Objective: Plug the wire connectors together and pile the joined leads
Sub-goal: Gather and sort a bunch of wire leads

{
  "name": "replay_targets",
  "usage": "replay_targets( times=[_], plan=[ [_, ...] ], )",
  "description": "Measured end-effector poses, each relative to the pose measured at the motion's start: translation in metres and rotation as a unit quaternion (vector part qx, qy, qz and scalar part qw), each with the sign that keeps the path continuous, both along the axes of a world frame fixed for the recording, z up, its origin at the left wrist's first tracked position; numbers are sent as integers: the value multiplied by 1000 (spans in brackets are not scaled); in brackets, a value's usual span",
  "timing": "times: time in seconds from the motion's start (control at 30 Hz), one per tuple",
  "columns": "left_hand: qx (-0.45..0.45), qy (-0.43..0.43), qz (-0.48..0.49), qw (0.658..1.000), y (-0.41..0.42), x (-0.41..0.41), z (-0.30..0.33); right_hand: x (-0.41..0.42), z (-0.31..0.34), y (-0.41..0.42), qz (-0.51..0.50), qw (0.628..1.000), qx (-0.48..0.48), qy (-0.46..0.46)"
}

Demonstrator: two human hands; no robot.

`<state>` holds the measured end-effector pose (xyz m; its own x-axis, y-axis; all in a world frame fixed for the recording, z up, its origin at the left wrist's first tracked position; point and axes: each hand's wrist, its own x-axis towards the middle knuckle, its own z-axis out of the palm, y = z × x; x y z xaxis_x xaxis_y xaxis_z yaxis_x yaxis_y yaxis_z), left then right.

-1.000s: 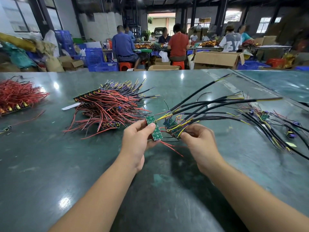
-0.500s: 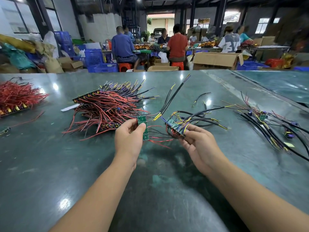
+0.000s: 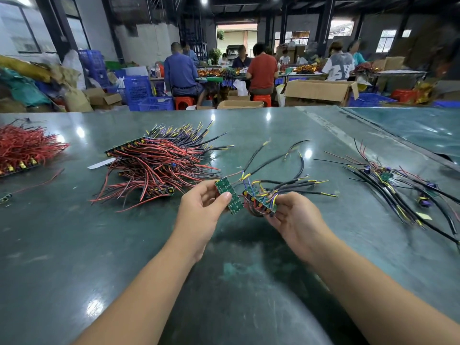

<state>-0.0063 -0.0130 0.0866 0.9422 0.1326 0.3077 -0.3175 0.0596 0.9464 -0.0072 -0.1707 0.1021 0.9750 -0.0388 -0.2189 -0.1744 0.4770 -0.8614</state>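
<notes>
My left hand (image 3: 202, 207) pinches a small green circuit board (image 3: 229, 195) between thumb and fingers, held above the green table (image 3: 74, 245). Just to its right, my right hand (image 3: 296, 220) grips a second green board (image 3: 260, 200) from which several black leads with yellow tips (image 3: 298, 185) fan up and to the right. Red wires hang curled beneath this board. The two boards sit a few centimetres apart, not touching. A big heap of red and black leads on connector strips (image 3: 159, 163) lies behind my left hand.
A bundle of red wires (image 3: 25, 145) lies at the far left. Loose black leads with small boards (image 3: 398, 185) spread at the right. A white slip (image 3: 100, 163) lies by the heap. People sit working beyond the table's far edge among boxes and blue crates.
The long black leads in my right hand have swung in from the right and bunched up over the board. Both hands have drawn slightly nearer me, and the left board has tilted.
</notes>
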Motion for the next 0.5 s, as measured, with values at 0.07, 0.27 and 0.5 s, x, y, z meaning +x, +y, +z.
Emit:
replay_targets(
  times=[0.07, 0.27, 0.5],
  plan=[
    [-4, 10, 13, 1000, 0, 0, -1, 2, -3, -1, -35, 990, -133, 9],
    [55, -30, 26, 998, 0, 0, -1, -6, -7, -12, -139, 825, -525, -155],
    [116, -85, -22, 989, -2, -3, 1, -8, -5, -5, -4, 743, -577, -339]
  ],
)
